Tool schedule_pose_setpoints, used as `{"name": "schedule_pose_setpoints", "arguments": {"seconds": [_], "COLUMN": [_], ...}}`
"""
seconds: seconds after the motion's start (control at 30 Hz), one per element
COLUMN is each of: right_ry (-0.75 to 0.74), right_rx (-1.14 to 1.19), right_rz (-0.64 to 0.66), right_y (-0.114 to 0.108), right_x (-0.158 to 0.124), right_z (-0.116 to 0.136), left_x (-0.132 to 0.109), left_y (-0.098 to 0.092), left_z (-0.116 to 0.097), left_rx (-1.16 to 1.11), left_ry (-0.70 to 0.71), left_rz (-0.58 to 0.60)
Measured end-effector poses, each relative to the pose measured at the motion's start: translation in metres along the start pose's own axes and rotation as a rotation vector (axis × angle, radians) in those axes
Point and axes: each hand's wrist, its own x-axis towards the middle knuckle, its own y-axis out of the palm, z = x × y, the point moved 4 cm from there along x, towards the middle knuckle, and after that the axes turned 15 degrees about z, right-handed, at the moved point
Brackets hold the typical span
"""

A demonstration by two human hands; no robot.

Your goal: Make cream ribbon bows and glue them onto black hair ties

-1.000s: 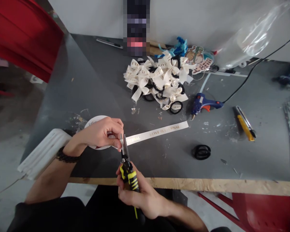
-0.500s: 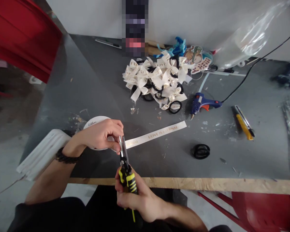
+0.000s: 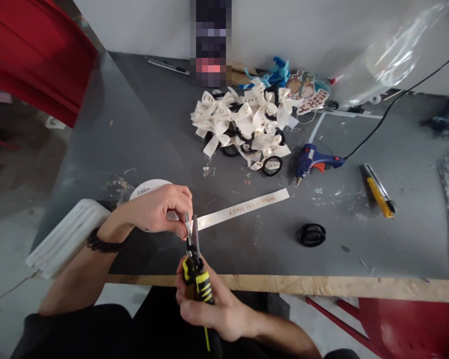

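A strip of cream ribbon (image 3: pixel 243 208) with gold "LOVE IS ETERNAL" lettering lies across the table, slanting up to the right. My left hand (image 3: pixel 168 212) pinches the near end of it between thumb and fingers. Under that hand is a white ribbon spool (image 3: pixel 145 187), mostly covered. My right hand (image 3: pixel 217 304) grips scissors (image 3: pixel 194 264) with black and yellow handles. Their blades are parted and point away from me, around the ribbon right beside my left fingertips. Whether the ribbon is cut through there, I cannot tell.
Behind lies a heap of cream ribbon bows (image 3: pixel 243 117) on black hair ties. To its right are a blue glue gun (image 3: pixel 310 159) and a yellow box cutter (image 3: pixel 377 192). Black hair ties (image 3: pixel 313 235) rest nearer. A white plastic case (image 3: pixel 69 237) sits at the left edge.
The scissor blades have parted wider, and the fingers of my right hand have loosened on the handles. My left hand keeps its pinch almost in place.
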Motion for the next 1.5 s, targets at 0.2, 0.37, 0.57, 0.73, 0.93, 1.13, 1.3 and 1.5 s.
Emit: {"name": "schedule_pose_setpoints", "arguments": {"seconds": [0.2, 0.37, 0.57, 0.73, 0.93, 1.13, 1.3, 1.5], "right_ry": [0.055, 0.014, 0.002, -0.015, -0.007, -0.040, -0.073, -0.102], "right_rx": [-0.092, -0.043, -0.035, 0.028, 0.064, 0.133, 0.064, 0.053], "right_rz": [-0.100, -0.050, -0.082, -0.036, -0.001, -0.038, 0.028, 0.076], "right_y": [0.002, 0.004, 0.001, 0.003, 0.005, 0.005, 0.005, 0.006], "right_x": [-0.001, 0.001, 0.002, 0.003, 0.003, 0.006, 0.008, 0.008], "right_z": [0.000, 0.000, -0.003, -0.001, 0.007, -0.002, 0.001, 0.009], "left_x": [0.000, 0.000, 0.001, 0.001, 0.000, 0.001, 0.000, -0.001], "left_y": [0.000, -0.001, -0.001, -0.001, 0.000, 0.001, 0.002, 0.003], "left_z": [0.001, 0.001, -0.001, 0.000, 0.001, 0.001, 0.004, 0.003], "left_rx": [-0.003, -0.007, -0.014, 0.019, 0.006, -0.002, -0.016, -0.055], "left_ry": [0.013, 0.004, 0.020, 0.008, 0.012, 0.015, 0.007, 0.002], "left_rz": [0.010, 0.001, 0.001, -0.013, -0.027, -0.029, -0.010, 0.016]}}
